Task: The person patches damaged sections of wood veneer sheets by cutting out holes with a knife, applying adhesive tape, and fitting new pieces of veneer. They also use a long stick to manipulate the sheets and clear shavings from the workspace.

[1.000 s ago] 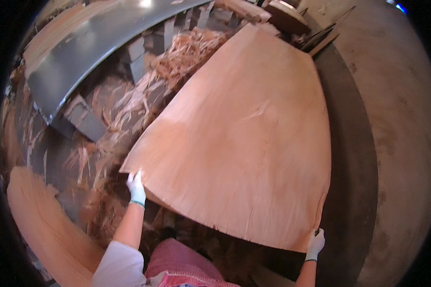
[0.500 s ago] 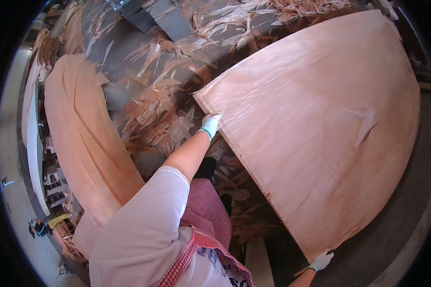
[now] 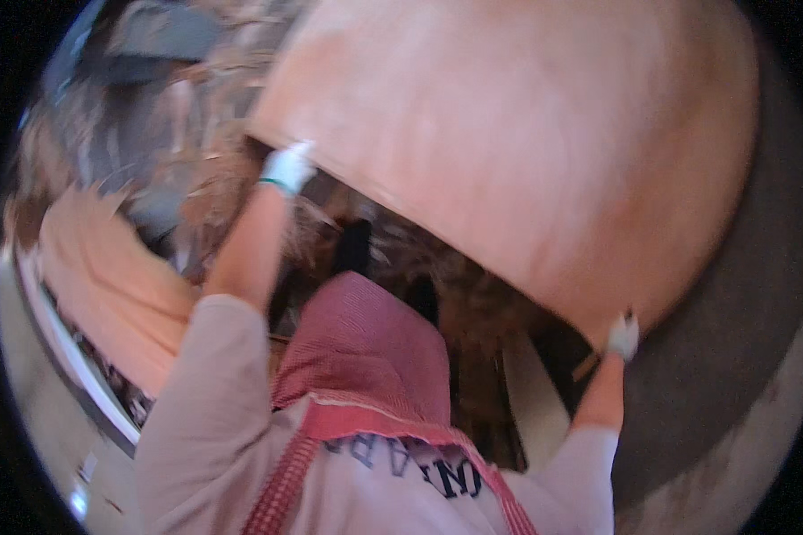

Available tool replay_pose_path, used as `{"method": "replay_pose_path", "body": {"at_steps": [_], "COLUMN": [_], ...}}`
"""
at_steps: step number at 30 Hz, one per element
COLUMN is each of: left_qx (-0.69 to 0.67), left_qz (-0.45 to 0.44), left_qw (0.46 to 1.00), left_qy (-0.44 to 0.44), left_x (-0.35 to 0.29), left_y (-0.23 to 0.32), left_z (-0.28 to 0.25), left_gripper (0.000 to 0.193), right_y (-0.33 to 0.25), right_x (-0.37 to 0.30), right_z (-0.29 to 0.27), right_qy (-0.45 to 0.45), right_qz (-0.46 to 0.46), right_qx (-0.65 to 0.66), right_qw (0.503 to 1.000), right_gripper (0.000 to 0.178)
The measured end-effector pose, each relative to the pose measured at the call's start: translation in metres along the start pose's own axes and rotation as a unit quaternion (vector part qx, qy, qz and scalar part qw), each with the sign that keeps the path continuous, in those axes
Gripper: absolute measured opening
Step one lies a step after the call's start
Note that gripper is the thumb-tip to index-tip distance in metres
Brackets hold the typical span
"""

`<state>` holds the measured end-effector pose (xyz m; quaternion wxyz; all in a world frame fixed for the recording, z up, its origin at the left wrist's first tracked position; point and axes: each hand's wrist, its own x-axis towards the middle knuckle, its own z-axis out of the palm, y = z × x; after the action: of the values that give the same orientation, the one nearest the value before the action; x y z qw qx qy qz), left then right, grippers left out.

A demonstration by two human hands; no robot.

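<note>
Since half a second earlier, both our hands had moved higher in the view, and the wide sheet of wood veneer (image 3: 509, 134) had shifted with them, so that its far end now ran out past the top edge. At the far left we saw pale floor (image 3: 36, 410), then a white strip (image 3: 89, 383) curving beside a pile of tan veneer (image 3: 107, 276) with a ragged upper end. Above that pile lay a grey block (image 3: 165, 31) and loose veneer scraps (image 3: 219, 192), all smeared by motion blur. Our left hand (image 3: 288, 167), in a white glove, had its fingers closed over the sheet's near edge, close to the left corner. Below it we had our pinkish sleeve (image 3: 210, 383), and to the right of that a red checked apron (image 3: 375, 357), with a dark shoe (image 3: 354, 248) just past its hem. Further right, a pale board (image 3: 535, 392) lay under the sheet's slanting near edge. Our right hand (image 3: 623, 337), also gloved, was closed at the sheet's near right corner; a slim brown piece (image 3: 585, 366) jutted out beside it, too blurred for us to identify. Dark floor (image 3: 749, 312) filled the right side, beyond the sheet's curved edge.
</note>
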<state>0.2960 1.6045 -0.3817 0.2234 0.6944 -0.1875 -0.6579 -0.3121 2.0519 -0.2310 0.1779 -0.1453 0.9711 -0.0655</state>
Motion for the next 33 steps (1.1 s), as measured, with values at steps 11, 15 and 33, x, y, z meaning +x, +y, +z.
{"method": "replay_pose_path", "body": {"at_steps": [11, 15, 33], "left_qx": [0.067, 0.065, 0.699], "left_qz": [-0.016, -0.006, 0.478], "left_qw": [0.997, 0.997, 0.532], "left_qy": [0.022, 0.052, 0.028], "left_x": [0.028, 0.046, -0.211], "left_y": [-0.023, -0.028, -0.118], "left_z": [-0.032, -0.060, 0.224], "left_gripper": [0.010, 0.008, 0.053], "right_y": [0.051, 0.061, 0.130], "right_x": [0.037, 0.056, -0.064], "right_z": [0.042, 0.050, 0.023], "right_qy": [-0.015, -0.051, -0.092], "right_qz": [0.155, 0.171, 0.107], "right_qx": [-0.211, -0.158, -0.035], "right_qw": [0.965, 0.971, 0.989], "right_gripper": [0.039, 0.039, 0.048]}}
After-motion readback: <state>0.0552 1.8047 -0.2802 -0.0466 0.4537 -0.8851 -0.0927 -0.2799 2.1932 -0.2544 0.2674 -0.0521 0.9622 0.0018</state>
